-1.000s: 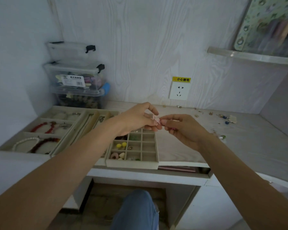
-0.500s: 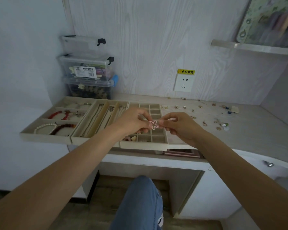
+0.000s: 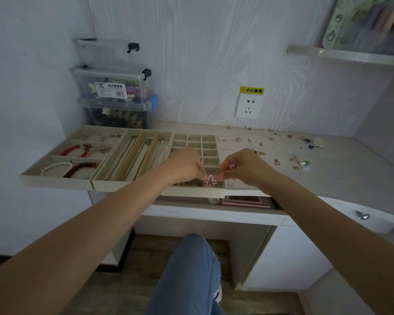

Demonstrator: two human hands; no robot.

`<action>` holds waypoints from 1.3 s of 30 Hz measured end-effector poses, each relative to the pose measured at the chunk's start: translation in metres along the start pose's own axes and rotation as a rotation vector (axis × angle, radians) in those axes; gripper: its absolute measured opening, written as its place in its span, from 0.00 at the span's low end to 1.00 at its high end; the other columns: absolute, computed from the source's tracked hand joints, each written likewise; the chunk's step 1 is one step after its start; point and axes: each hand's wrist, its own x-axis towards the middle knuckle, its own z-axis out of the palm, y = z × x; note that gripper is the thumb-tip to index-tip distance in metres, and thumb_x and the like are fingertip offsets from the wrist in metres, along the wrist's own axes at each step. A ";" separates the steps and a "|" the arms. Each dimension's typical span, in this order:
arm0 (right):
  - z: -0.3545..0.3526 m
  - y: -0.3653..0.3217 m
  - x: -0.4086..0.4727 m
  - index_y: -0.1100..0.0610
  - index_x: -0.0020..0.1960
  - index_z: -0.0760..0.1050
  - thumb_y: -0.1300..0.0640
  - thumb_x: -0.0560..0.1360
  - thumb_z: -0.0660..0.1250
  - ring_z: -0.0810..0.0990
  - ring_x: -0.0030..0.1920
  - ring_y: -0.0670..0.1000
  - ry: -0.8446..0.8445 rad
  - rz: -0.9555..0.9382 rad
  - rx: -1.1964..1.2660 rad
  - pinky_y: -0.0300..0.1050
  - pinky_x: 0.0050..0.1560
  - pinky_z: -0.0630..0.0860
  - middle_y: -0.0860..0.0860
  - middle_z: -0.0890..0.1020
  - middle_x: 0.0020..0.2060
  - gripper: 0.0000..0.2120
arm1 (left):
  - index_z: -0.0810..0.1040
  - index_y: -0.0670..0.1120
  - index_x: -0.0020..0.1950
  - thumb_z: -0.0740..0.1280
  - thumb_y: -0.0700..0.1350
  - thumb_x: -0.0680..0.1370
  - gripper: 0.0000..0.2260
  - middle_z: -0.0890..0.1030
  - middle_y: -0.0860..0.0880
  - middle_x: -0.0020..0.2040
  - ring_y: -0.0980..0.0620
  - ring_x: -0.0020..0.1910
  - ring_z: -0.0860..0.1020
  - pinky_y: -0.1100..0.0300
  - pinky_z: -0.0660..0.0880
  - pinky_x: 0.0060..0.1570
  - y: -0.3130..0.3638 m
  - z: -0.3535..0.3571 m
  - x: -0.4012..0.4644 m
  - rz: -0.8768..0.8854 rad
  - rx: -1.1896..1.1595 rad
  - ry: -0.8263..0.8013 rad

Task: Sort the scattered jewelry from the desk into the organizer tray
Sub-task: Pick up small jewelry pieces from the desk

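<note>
Both hands (image 3: 187, 165) (image 3: 246, 168) pinch a pink flower earring (image 3: 210, 180) flat-on above the organizer tray (image 3: 192, 192).

A pink flower-shaped earring (image 3: 210, 180), an open outline with looped petals, hangs over the front right compartment of the gridded tray (image 3: 192, 193), pinched between fingertips from both sides. A second small pink piece (image 3: 232, 165) shows at the right hand's fingers; its form cannot be made out. The beige organizer comprises three sections side by side: a bracelet tray (image 3: 55, 181) with red and white beaded bracelets, a long-slot tray (image 3: 114, 185) holding chains, and the gridded tray. Loose earrings (image 3: 275, 161) lie scattered on the desk (image 3: 350, 178) to the right.
</note>
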 end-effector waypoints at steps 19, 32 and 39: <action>0.022 -0.006 0.014 0.61 0.53 0.74 0.60 0.71 0.68 0.77 0.51 0.57 0.011 0.125 -0.433 0.51 0.51 0.75 0.55 0.77 0.51 0.12 | 0.82 0.44 0.45 0.71 0.41 0.71 0.04 0.80 0.47 0.46 0.49 0.45 0.78 0.52 0.78 0.49 0.019 0.012 0.009 0.136 0.469 0.138; 0.010 -0.014 0.023 0.62 0.53 0.78 0.60 0.72 0.70 0.76 0.50 0.54 -0.059 0.158 -0.391 0.47 0.49 0.75 0.57 0.79 0.54 0.11 | 0.79 0.53 0.61 0.61 0.38 0.79 0.16 0.69 0.49 0.64 0.49 0.66 0.64 0.50 0.62 0.68 0.012 -0.003 -0.012 0.262 0.613 -0.064; 0.010 -0.018 0.023 0.61 0.55 0.77 0.61 0.75 0.66 0.74 0.45 0.53 -0.088 0.137 -0.454 0.44 0.42 0.70 0.57 0.79 0.51 0.09 | 0.79 0.52 0.59 0.63 0.41 0.77 0.13 0.66 0.49 0.68 0.49 0.69 0.60 0.47 0.58 0.70 0.017 -0.002 -0.012 0.304 0.732 -0.043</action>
